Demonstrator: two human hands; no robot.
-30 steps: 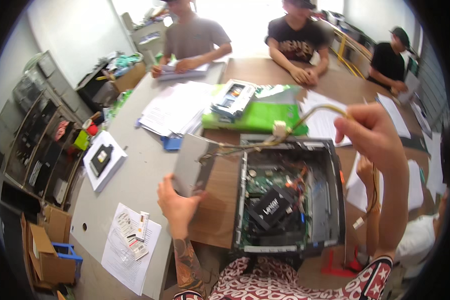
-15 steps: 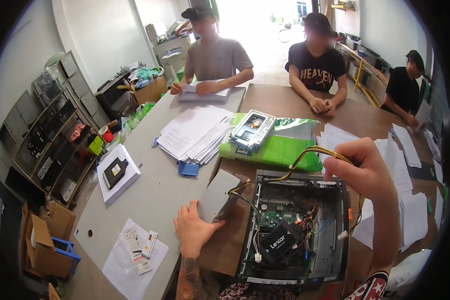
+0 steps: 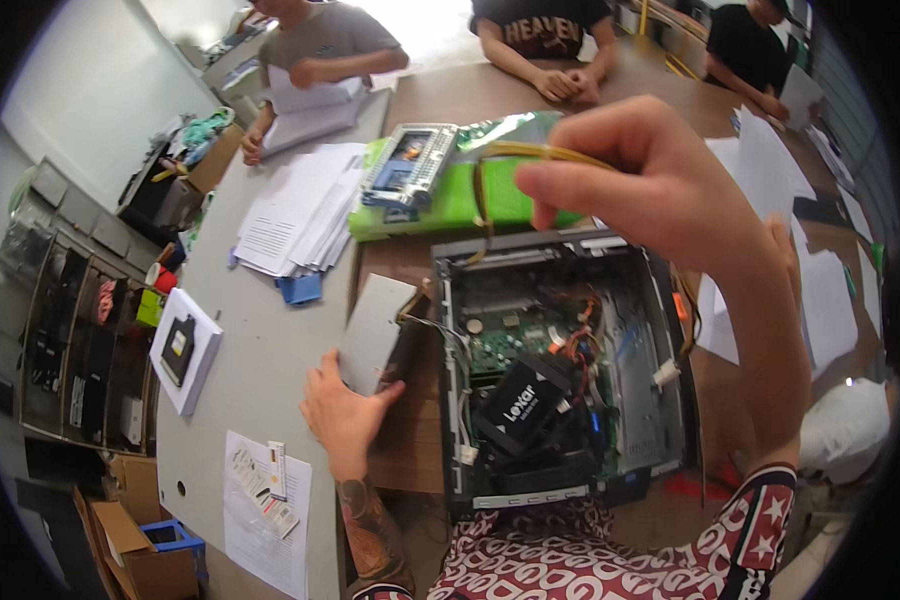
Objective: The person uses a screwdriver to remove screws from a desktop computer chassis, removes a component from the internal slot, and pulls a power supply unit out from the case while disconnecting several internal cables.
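My left hand (image 3: 342, 412) is wrapped round the near end of a grey metal power supply (image 3: 378, 322), which sits on the table left of an open computer case (image 3: 532, 500). Above the far edge of the case, my right hand (image 3: 642, 185) pinches a bundle of yellow and black power cables (image 3: 482, 200). More wires run from the power supply toward the case. Inside, a black solid-state drive (image 3: 518, 402) lies tilted over a green circuit board (image 3: 505, 345), among orange and red wires. A loose white connector (image 3: 665, 372) dangles at the right wall.
Beyond the case, a metal drive cage (image 3: 410, 165) lies on a green package (image 3: 450, 205). Paper stacks (image 3: 295, 215) and a blue plastic part (image 3: 300, 290) are on the left; more papers (image 3: 820, 300) lie right. A black drive bracket (image 3: 178, 350) rests on a white box. Several people sit across the table.
My view has tilted downward, so the far people sit higher in it. My right hand has lifted the cables nearer to me; my left hand stays on the power supply.
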